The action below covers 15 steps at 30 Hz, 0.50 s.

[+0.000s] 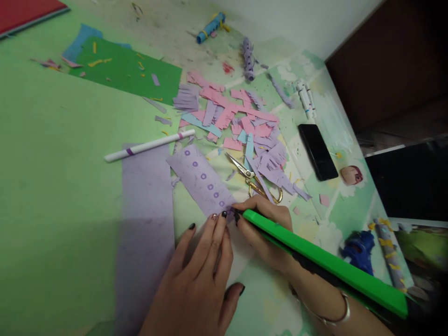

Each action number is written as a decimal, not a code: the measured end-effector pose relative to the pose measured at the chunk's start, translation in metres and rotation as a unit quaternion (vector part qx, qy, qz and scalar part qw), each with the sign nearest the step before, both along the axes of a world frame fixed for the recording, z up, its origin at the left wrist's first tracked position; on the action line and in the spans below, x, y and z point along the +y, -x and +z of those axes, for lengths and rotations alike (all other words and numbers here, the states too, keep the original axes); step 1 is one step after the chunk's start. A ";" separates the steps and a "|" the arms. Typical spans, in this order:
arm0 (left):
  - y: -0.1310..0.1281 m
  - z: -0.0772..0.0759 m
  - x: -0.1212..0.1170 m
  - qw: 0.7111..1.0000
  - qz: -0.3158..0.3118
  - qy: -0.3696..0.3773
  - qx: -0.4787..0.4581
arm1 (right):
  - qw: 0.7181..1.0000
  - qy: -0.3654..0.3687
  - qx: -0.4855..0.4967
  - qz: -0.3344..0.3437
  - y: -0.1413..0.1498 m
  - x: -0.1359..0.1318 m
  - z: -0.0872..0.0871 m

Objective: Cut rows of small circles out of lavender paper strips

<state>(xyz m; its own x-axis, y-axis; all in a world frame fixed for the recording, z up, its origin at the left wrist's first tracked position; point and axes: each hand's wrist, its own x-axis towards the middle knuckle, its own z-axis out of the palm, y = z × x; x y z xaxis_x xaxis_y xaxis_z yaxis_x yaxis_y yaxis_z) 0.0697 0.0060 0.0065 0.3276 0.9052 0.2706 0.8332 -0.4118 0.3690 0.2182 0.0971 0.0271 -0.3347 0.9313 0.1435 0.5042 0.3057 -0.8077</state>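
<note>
On the table lies a narrow strip of purple paper [201,179] with a row of several small purple rings along it. My left hand [206,261] presses its fingertips on the strip's near end, fingers stretched out. With bent fingers, my right hand [269,224] grips a long green-and-black tool [325,259] whose tip meets the strip beside my left fingertips; its exact kind is not clear. Left of the strip is a larger purple sheet [145,224], with a white marker with purple bands [150,146] across its top. Gold-handled scissors [254,177] rest partly open to the right.
Fringed pink, purple and blue paper scraps [227,114] spread beyond the strip. Farther back are a green sheet [129,70], a blue paper roll [211,28] and a purple roll [248,58]. To the right are a black phone [318,151], white markers [306,99] and a dark blue object [360,252].
</note>
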 end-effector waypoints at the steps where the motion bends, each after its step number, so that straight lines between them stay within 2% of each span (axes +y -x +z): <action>1: 0.000 0.000 0.000 1.000 0.000 -0.001 -0.002 | 1.000 0.000 -0.001 -0.001 0.000 0.000 0.000; 15: -0.001 0.000 0.000 1.000 0.002 0.007 -0.017 | 1.000 -0.003 -0.003 -0.008 0.004 -0.001 0.003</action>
